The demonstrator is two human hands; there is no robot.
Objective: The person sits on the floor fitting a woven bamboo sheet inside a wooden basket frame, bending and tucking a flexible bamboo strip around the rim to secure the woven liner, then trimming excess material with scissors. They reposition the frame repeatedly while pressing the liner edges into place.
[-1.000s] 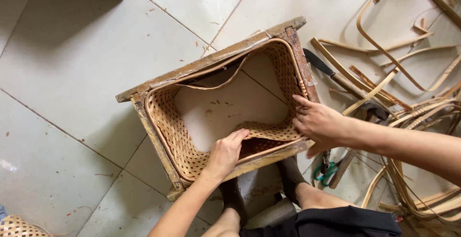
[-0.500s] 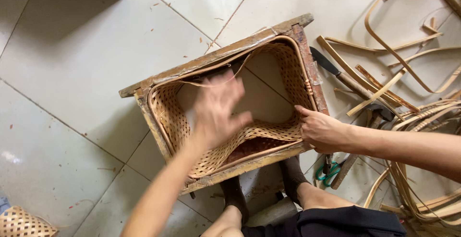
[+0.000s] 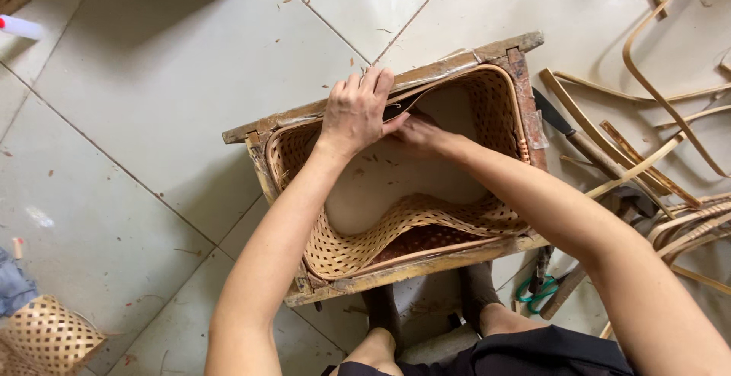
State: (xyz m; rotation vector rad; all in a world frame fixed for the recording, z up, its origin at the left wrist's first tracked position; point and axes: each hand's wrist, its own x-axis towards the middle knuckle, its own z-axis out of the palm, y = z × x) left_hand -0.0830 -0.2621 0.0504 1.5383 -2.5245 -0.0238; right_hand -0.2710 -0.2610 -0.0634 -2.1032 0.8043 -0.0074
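Your basket point(image 3: 411, 216) sits inside the wooden frame point(image 3: 396, 273) on the tiled floor point(image 3: 152, 117), right in front of your feet, with the frame's far-right corner pointing toward the top edge of the floor in view. Your left hand point(image 3: 356, 113) lies over the frame's far rail, fingers point(image 3: 364, 84) together and curled over the top, pressing on the rim strip point(image 3: 457, 79) there; its grip is closed down on the rail rather than pinching anything loose. Your right hand point(image 3: 420, 134) reaches in just under it, against the inside of the far wall, but the left hand hides its fingers and you cannot tell whether they are spread or pinching the rim. As for progress: the woven walls look finished all round, and the rim strip already follows the far and right sides closely. The near wall is what is left, to judge from its shape: it bows inward in a deep wave, well away from the near rail, so it is not yet seated against the frame. The far rim also looks unfinished where your hands meet. By the frame's right side lie a knife point(image 3: 579, 140), loose cane strips point(image 3: 655, 163) and green-handled scissors point(image 3: 539, 291); another woven piece point(image 3: 42, 338) sits at the floor's near-left corner.
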